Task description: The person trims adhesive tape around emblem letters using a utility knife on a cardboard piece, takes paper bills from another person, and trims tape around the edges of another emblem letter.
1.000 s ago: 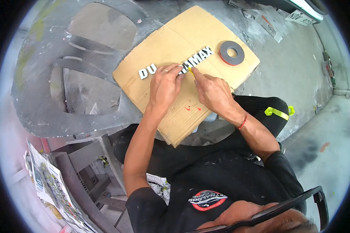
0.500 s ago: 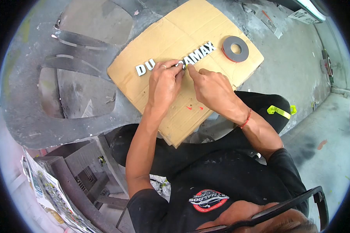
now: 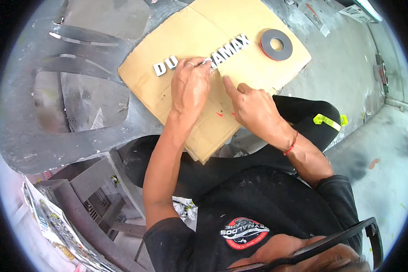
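Grey floor (image 3: 333,59), extending beyond the hands and off to the right. Dark moulded panel (image 3: 18,113) with two large openings, lying left of both hands. Sheet of cardboard (image 3: 204,31) beneath both hands, reaching well past the fingertips and, on the near side, over the legs in black trousers (image 3: 140,158). Wooden frame (image 3: 68,195), low on the near left, well apart from the left hand.

Left hand (image 3: 190,88): fingers drawn together and bent, tips set down on the letters; whether they pinch one or only press cannot be told. Right hand (image 3: 257,108): index finger extended, its tip just below the row, the other fingers curled under; their grasp, if any, is hidden.

Row of white letters (image 3: 233,48), lying on the cardboard at the left fingertips: D and U just left of that hand, AMAX running up and away to its right, the part between partly covered. Roll of tape (image 3: 286,45), grey with a red edge, flat beyond the right hand. Red bracelet (image 3: 291,143) on the right wrist; ring (image 3: 190,64) on a left finger.
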`<state>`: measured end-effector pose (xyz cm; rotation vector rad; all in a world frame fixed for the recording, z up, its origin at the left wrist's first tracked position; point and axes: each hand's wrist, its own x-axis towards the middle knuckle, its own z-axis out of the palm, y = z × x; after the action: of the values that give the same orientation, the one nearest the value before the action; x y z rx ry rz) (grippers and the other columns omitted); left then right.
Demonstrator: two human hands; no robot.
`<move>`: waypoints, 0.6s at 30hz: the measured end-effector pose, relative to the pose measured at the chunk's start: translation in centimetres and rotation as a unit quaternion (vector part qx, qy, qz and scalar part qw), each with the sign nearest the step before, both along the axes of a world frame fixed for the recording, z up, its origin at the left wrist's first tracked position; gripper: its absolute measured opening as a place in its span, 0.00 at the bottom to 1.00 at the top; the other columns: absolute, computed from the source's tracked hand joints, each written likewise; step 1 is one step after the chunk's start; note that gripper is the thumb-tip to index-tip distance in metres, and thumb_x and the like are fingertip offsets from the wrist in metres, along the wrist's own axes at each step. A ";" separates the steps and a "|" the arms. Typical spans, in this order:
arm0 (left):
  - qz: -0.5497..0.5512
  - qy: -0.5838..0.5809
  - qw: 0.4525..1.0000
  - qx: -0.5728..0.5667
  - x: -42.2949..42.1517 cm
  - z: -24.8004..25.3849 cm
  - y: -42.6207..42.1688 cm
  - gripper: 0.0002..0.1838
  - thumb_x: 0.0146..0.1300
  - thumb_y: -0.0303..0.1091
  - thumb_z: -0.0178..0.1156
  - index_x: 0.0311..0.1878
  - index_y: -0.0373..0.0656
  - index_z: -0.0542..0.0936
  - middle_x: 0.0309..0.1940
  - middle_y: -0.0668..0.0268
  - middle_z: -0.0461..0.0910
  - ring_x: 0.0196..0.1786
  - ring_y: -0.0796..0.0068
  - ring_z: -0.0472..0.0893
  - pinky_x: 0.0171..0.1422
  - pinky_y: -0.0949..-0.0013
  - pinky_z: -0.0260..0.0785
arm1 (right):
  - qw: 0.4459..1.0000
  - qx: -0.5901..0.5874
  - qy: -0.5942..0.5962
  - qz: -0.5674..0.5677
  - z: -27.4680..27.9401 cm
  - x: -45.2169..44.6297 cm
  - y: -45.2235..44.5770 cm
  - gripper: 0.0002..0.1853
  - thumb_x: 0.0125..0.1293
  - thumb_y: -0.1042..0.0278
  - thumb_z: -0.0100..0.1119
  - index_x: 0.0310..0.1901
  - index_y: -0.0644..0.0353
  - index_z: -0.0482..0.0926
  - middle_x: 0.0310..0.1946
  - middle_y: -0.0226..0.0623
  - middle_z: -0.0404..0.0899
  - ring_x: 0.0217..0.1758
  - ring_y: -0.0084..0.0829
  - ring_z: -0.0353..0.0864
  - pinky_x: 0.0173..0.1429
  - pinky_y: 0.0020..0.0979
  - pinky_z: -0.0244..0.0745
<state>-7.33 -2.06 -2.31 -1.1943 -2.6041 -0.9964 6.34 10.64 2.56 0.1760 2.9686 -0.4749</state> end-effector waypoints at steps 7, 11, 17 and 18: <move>-0.030 -0.003 0.999 0.012 -0.3 0.1 -0.5 0.11 0.64 0.31 0.67 0.47 0.37 0.90 0.43 0.51 0.89 0.50 0.48 0.84 0.59 0.54 0.77 | 0.994 -0.083 0.062 -0.017 -0.2 3.6 1.2 0.28 0.64 0.75 0.60 0.66 0.71 0.74 0.32 0.55 0.84 0.34 0.57 0.87 0.39 0.50 0.84; -0.021 -0.019 1.000 -0.009 -0.1 0.2 -0.7 0.10 0.60 0.30 0.69 0.43 0.34 0.87 0.41 0.48 0.87 0.49 0.47 0.85 0.59 0.52 0.77 | 0.968 -0.160 0.192 -0.026 -0.4 2.2 2.4 0.23 0.68 0.73 0.59 0.63 0.73 0.76 0.33 0.64 0.84 0.37 0.61 0.86 0.43 0.52 0.80; -0.011 -0.058 0.998 0.013 -0.2 1.0 -1.1 0.12 0.61 0.28 0.69 0.47 0.36 0.89 0.49 0.53 0.88 0.53 0.46 0.84 0.62 0.53 0.76 | 0.956 -0.218 0.173 -0.098 2.4 0.5 1.9 0.21 0.74 0.71 0.56 0.63 0.75 0.77 0.29 0.64 0.81 0.35 0.61 0.86 0.41 0.53 0.77; -0.009 -0.062 0.998 0.015 0.0 0.7 -1.1 0.12 0.61 0.28 0.69 0.47 0.36 0.89 0.49 0.53 0.88 0.53 0.46 0.84 0.62 0.53 0.76 | 0.951 -0.229 0.178 -0.103 2.6 0.5 1.8 0.21 0.74 0.71 0.56 0.63 0.75 0.76 0.28 0.64 0.81 0.34 0.61 0.85 0.40 0.53 0.77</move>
<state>-7.30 -3.20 -1.61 -1.1867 -2.6651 -1.1425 6.88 12.45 5.16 0.3880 3.0763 -1.3312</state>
